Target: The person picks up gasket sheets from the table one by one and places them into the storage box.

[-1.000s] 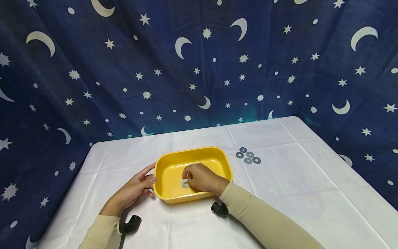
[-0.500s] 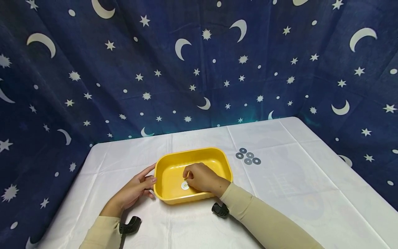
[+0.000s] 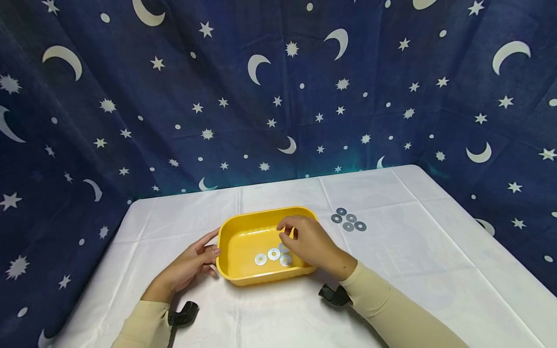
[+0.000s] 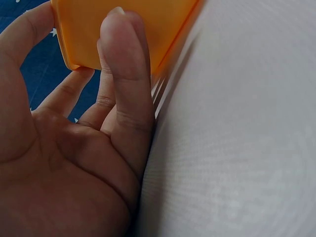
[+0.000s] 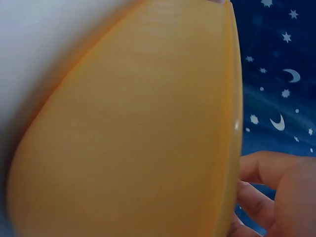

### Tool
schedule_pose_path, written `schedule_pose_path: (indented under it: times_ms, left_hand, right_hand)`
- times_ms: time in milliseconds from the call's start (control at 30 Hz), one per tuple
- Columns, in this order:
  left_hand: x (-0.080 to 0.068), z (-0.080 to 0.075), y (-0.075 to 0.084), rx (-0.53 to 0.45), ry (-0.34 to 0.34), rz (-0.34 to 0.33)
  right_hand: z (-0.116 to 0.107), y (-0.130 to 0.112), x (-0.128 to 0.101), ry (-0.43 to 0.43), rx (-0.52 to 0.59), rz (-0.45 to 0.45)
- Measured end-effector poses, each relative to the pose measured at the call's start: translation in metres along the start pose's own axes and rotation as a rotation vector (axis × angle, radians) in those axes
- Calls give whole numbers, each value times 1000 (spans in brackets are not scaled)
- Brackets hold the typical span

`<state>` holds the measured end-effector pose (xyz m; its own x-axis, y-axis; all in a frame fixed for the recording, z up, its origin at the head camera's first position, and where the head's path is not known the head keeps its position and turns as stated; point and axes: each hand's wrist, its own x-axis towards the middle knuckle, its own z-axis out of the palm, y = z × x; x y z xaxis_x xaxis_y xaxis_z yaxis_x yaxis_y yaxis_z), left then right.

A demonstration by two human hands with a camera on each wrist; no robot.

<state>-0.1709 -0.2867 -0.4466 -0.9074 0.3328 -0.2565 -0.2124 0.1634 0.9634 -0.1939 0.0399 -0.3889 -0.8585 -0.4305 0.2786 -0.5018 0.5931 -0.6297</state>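
Loosely curled, the right hand [image 3: 310,240] hovers empty over the yellow tray [image 3: 237,228].

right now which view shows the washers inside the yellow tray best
The head view: at least three washers lie on the floor of the yellow tray, beside the right hand. The left wrist view shows only the tray's outer wall against the left hand; the right wrist view shows its outside, no washers.
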Motion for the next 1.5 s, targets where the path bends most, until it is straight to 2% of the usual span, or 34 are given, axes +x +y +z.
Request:
schedule_pose_path:
  times_ms: [133,367,900,1100,1267,1500]
  left_hand:
    - [0,0,0,5,-2,0]
    - [-1,-1,-1,-2,-5,-2]
    - [-3,-1,3,-16,-27,4]
    - [-3,-1,6,-12,-26,-2]
    - [-3,0,6,-17,-28,-3]
    - [-2,1,6,-23,-33,-3]
  right_hand:
    - [-11,10,-8,47,1,-1]
    - [-25,31,-14,74,2,54]
    - [-67,95,-10,130,-54,215]
    - [-77,113,-10,125,-58,280]
    - [-82,126,-12,111,-75,293]
    - [-89,142,-15,59,-108,342]
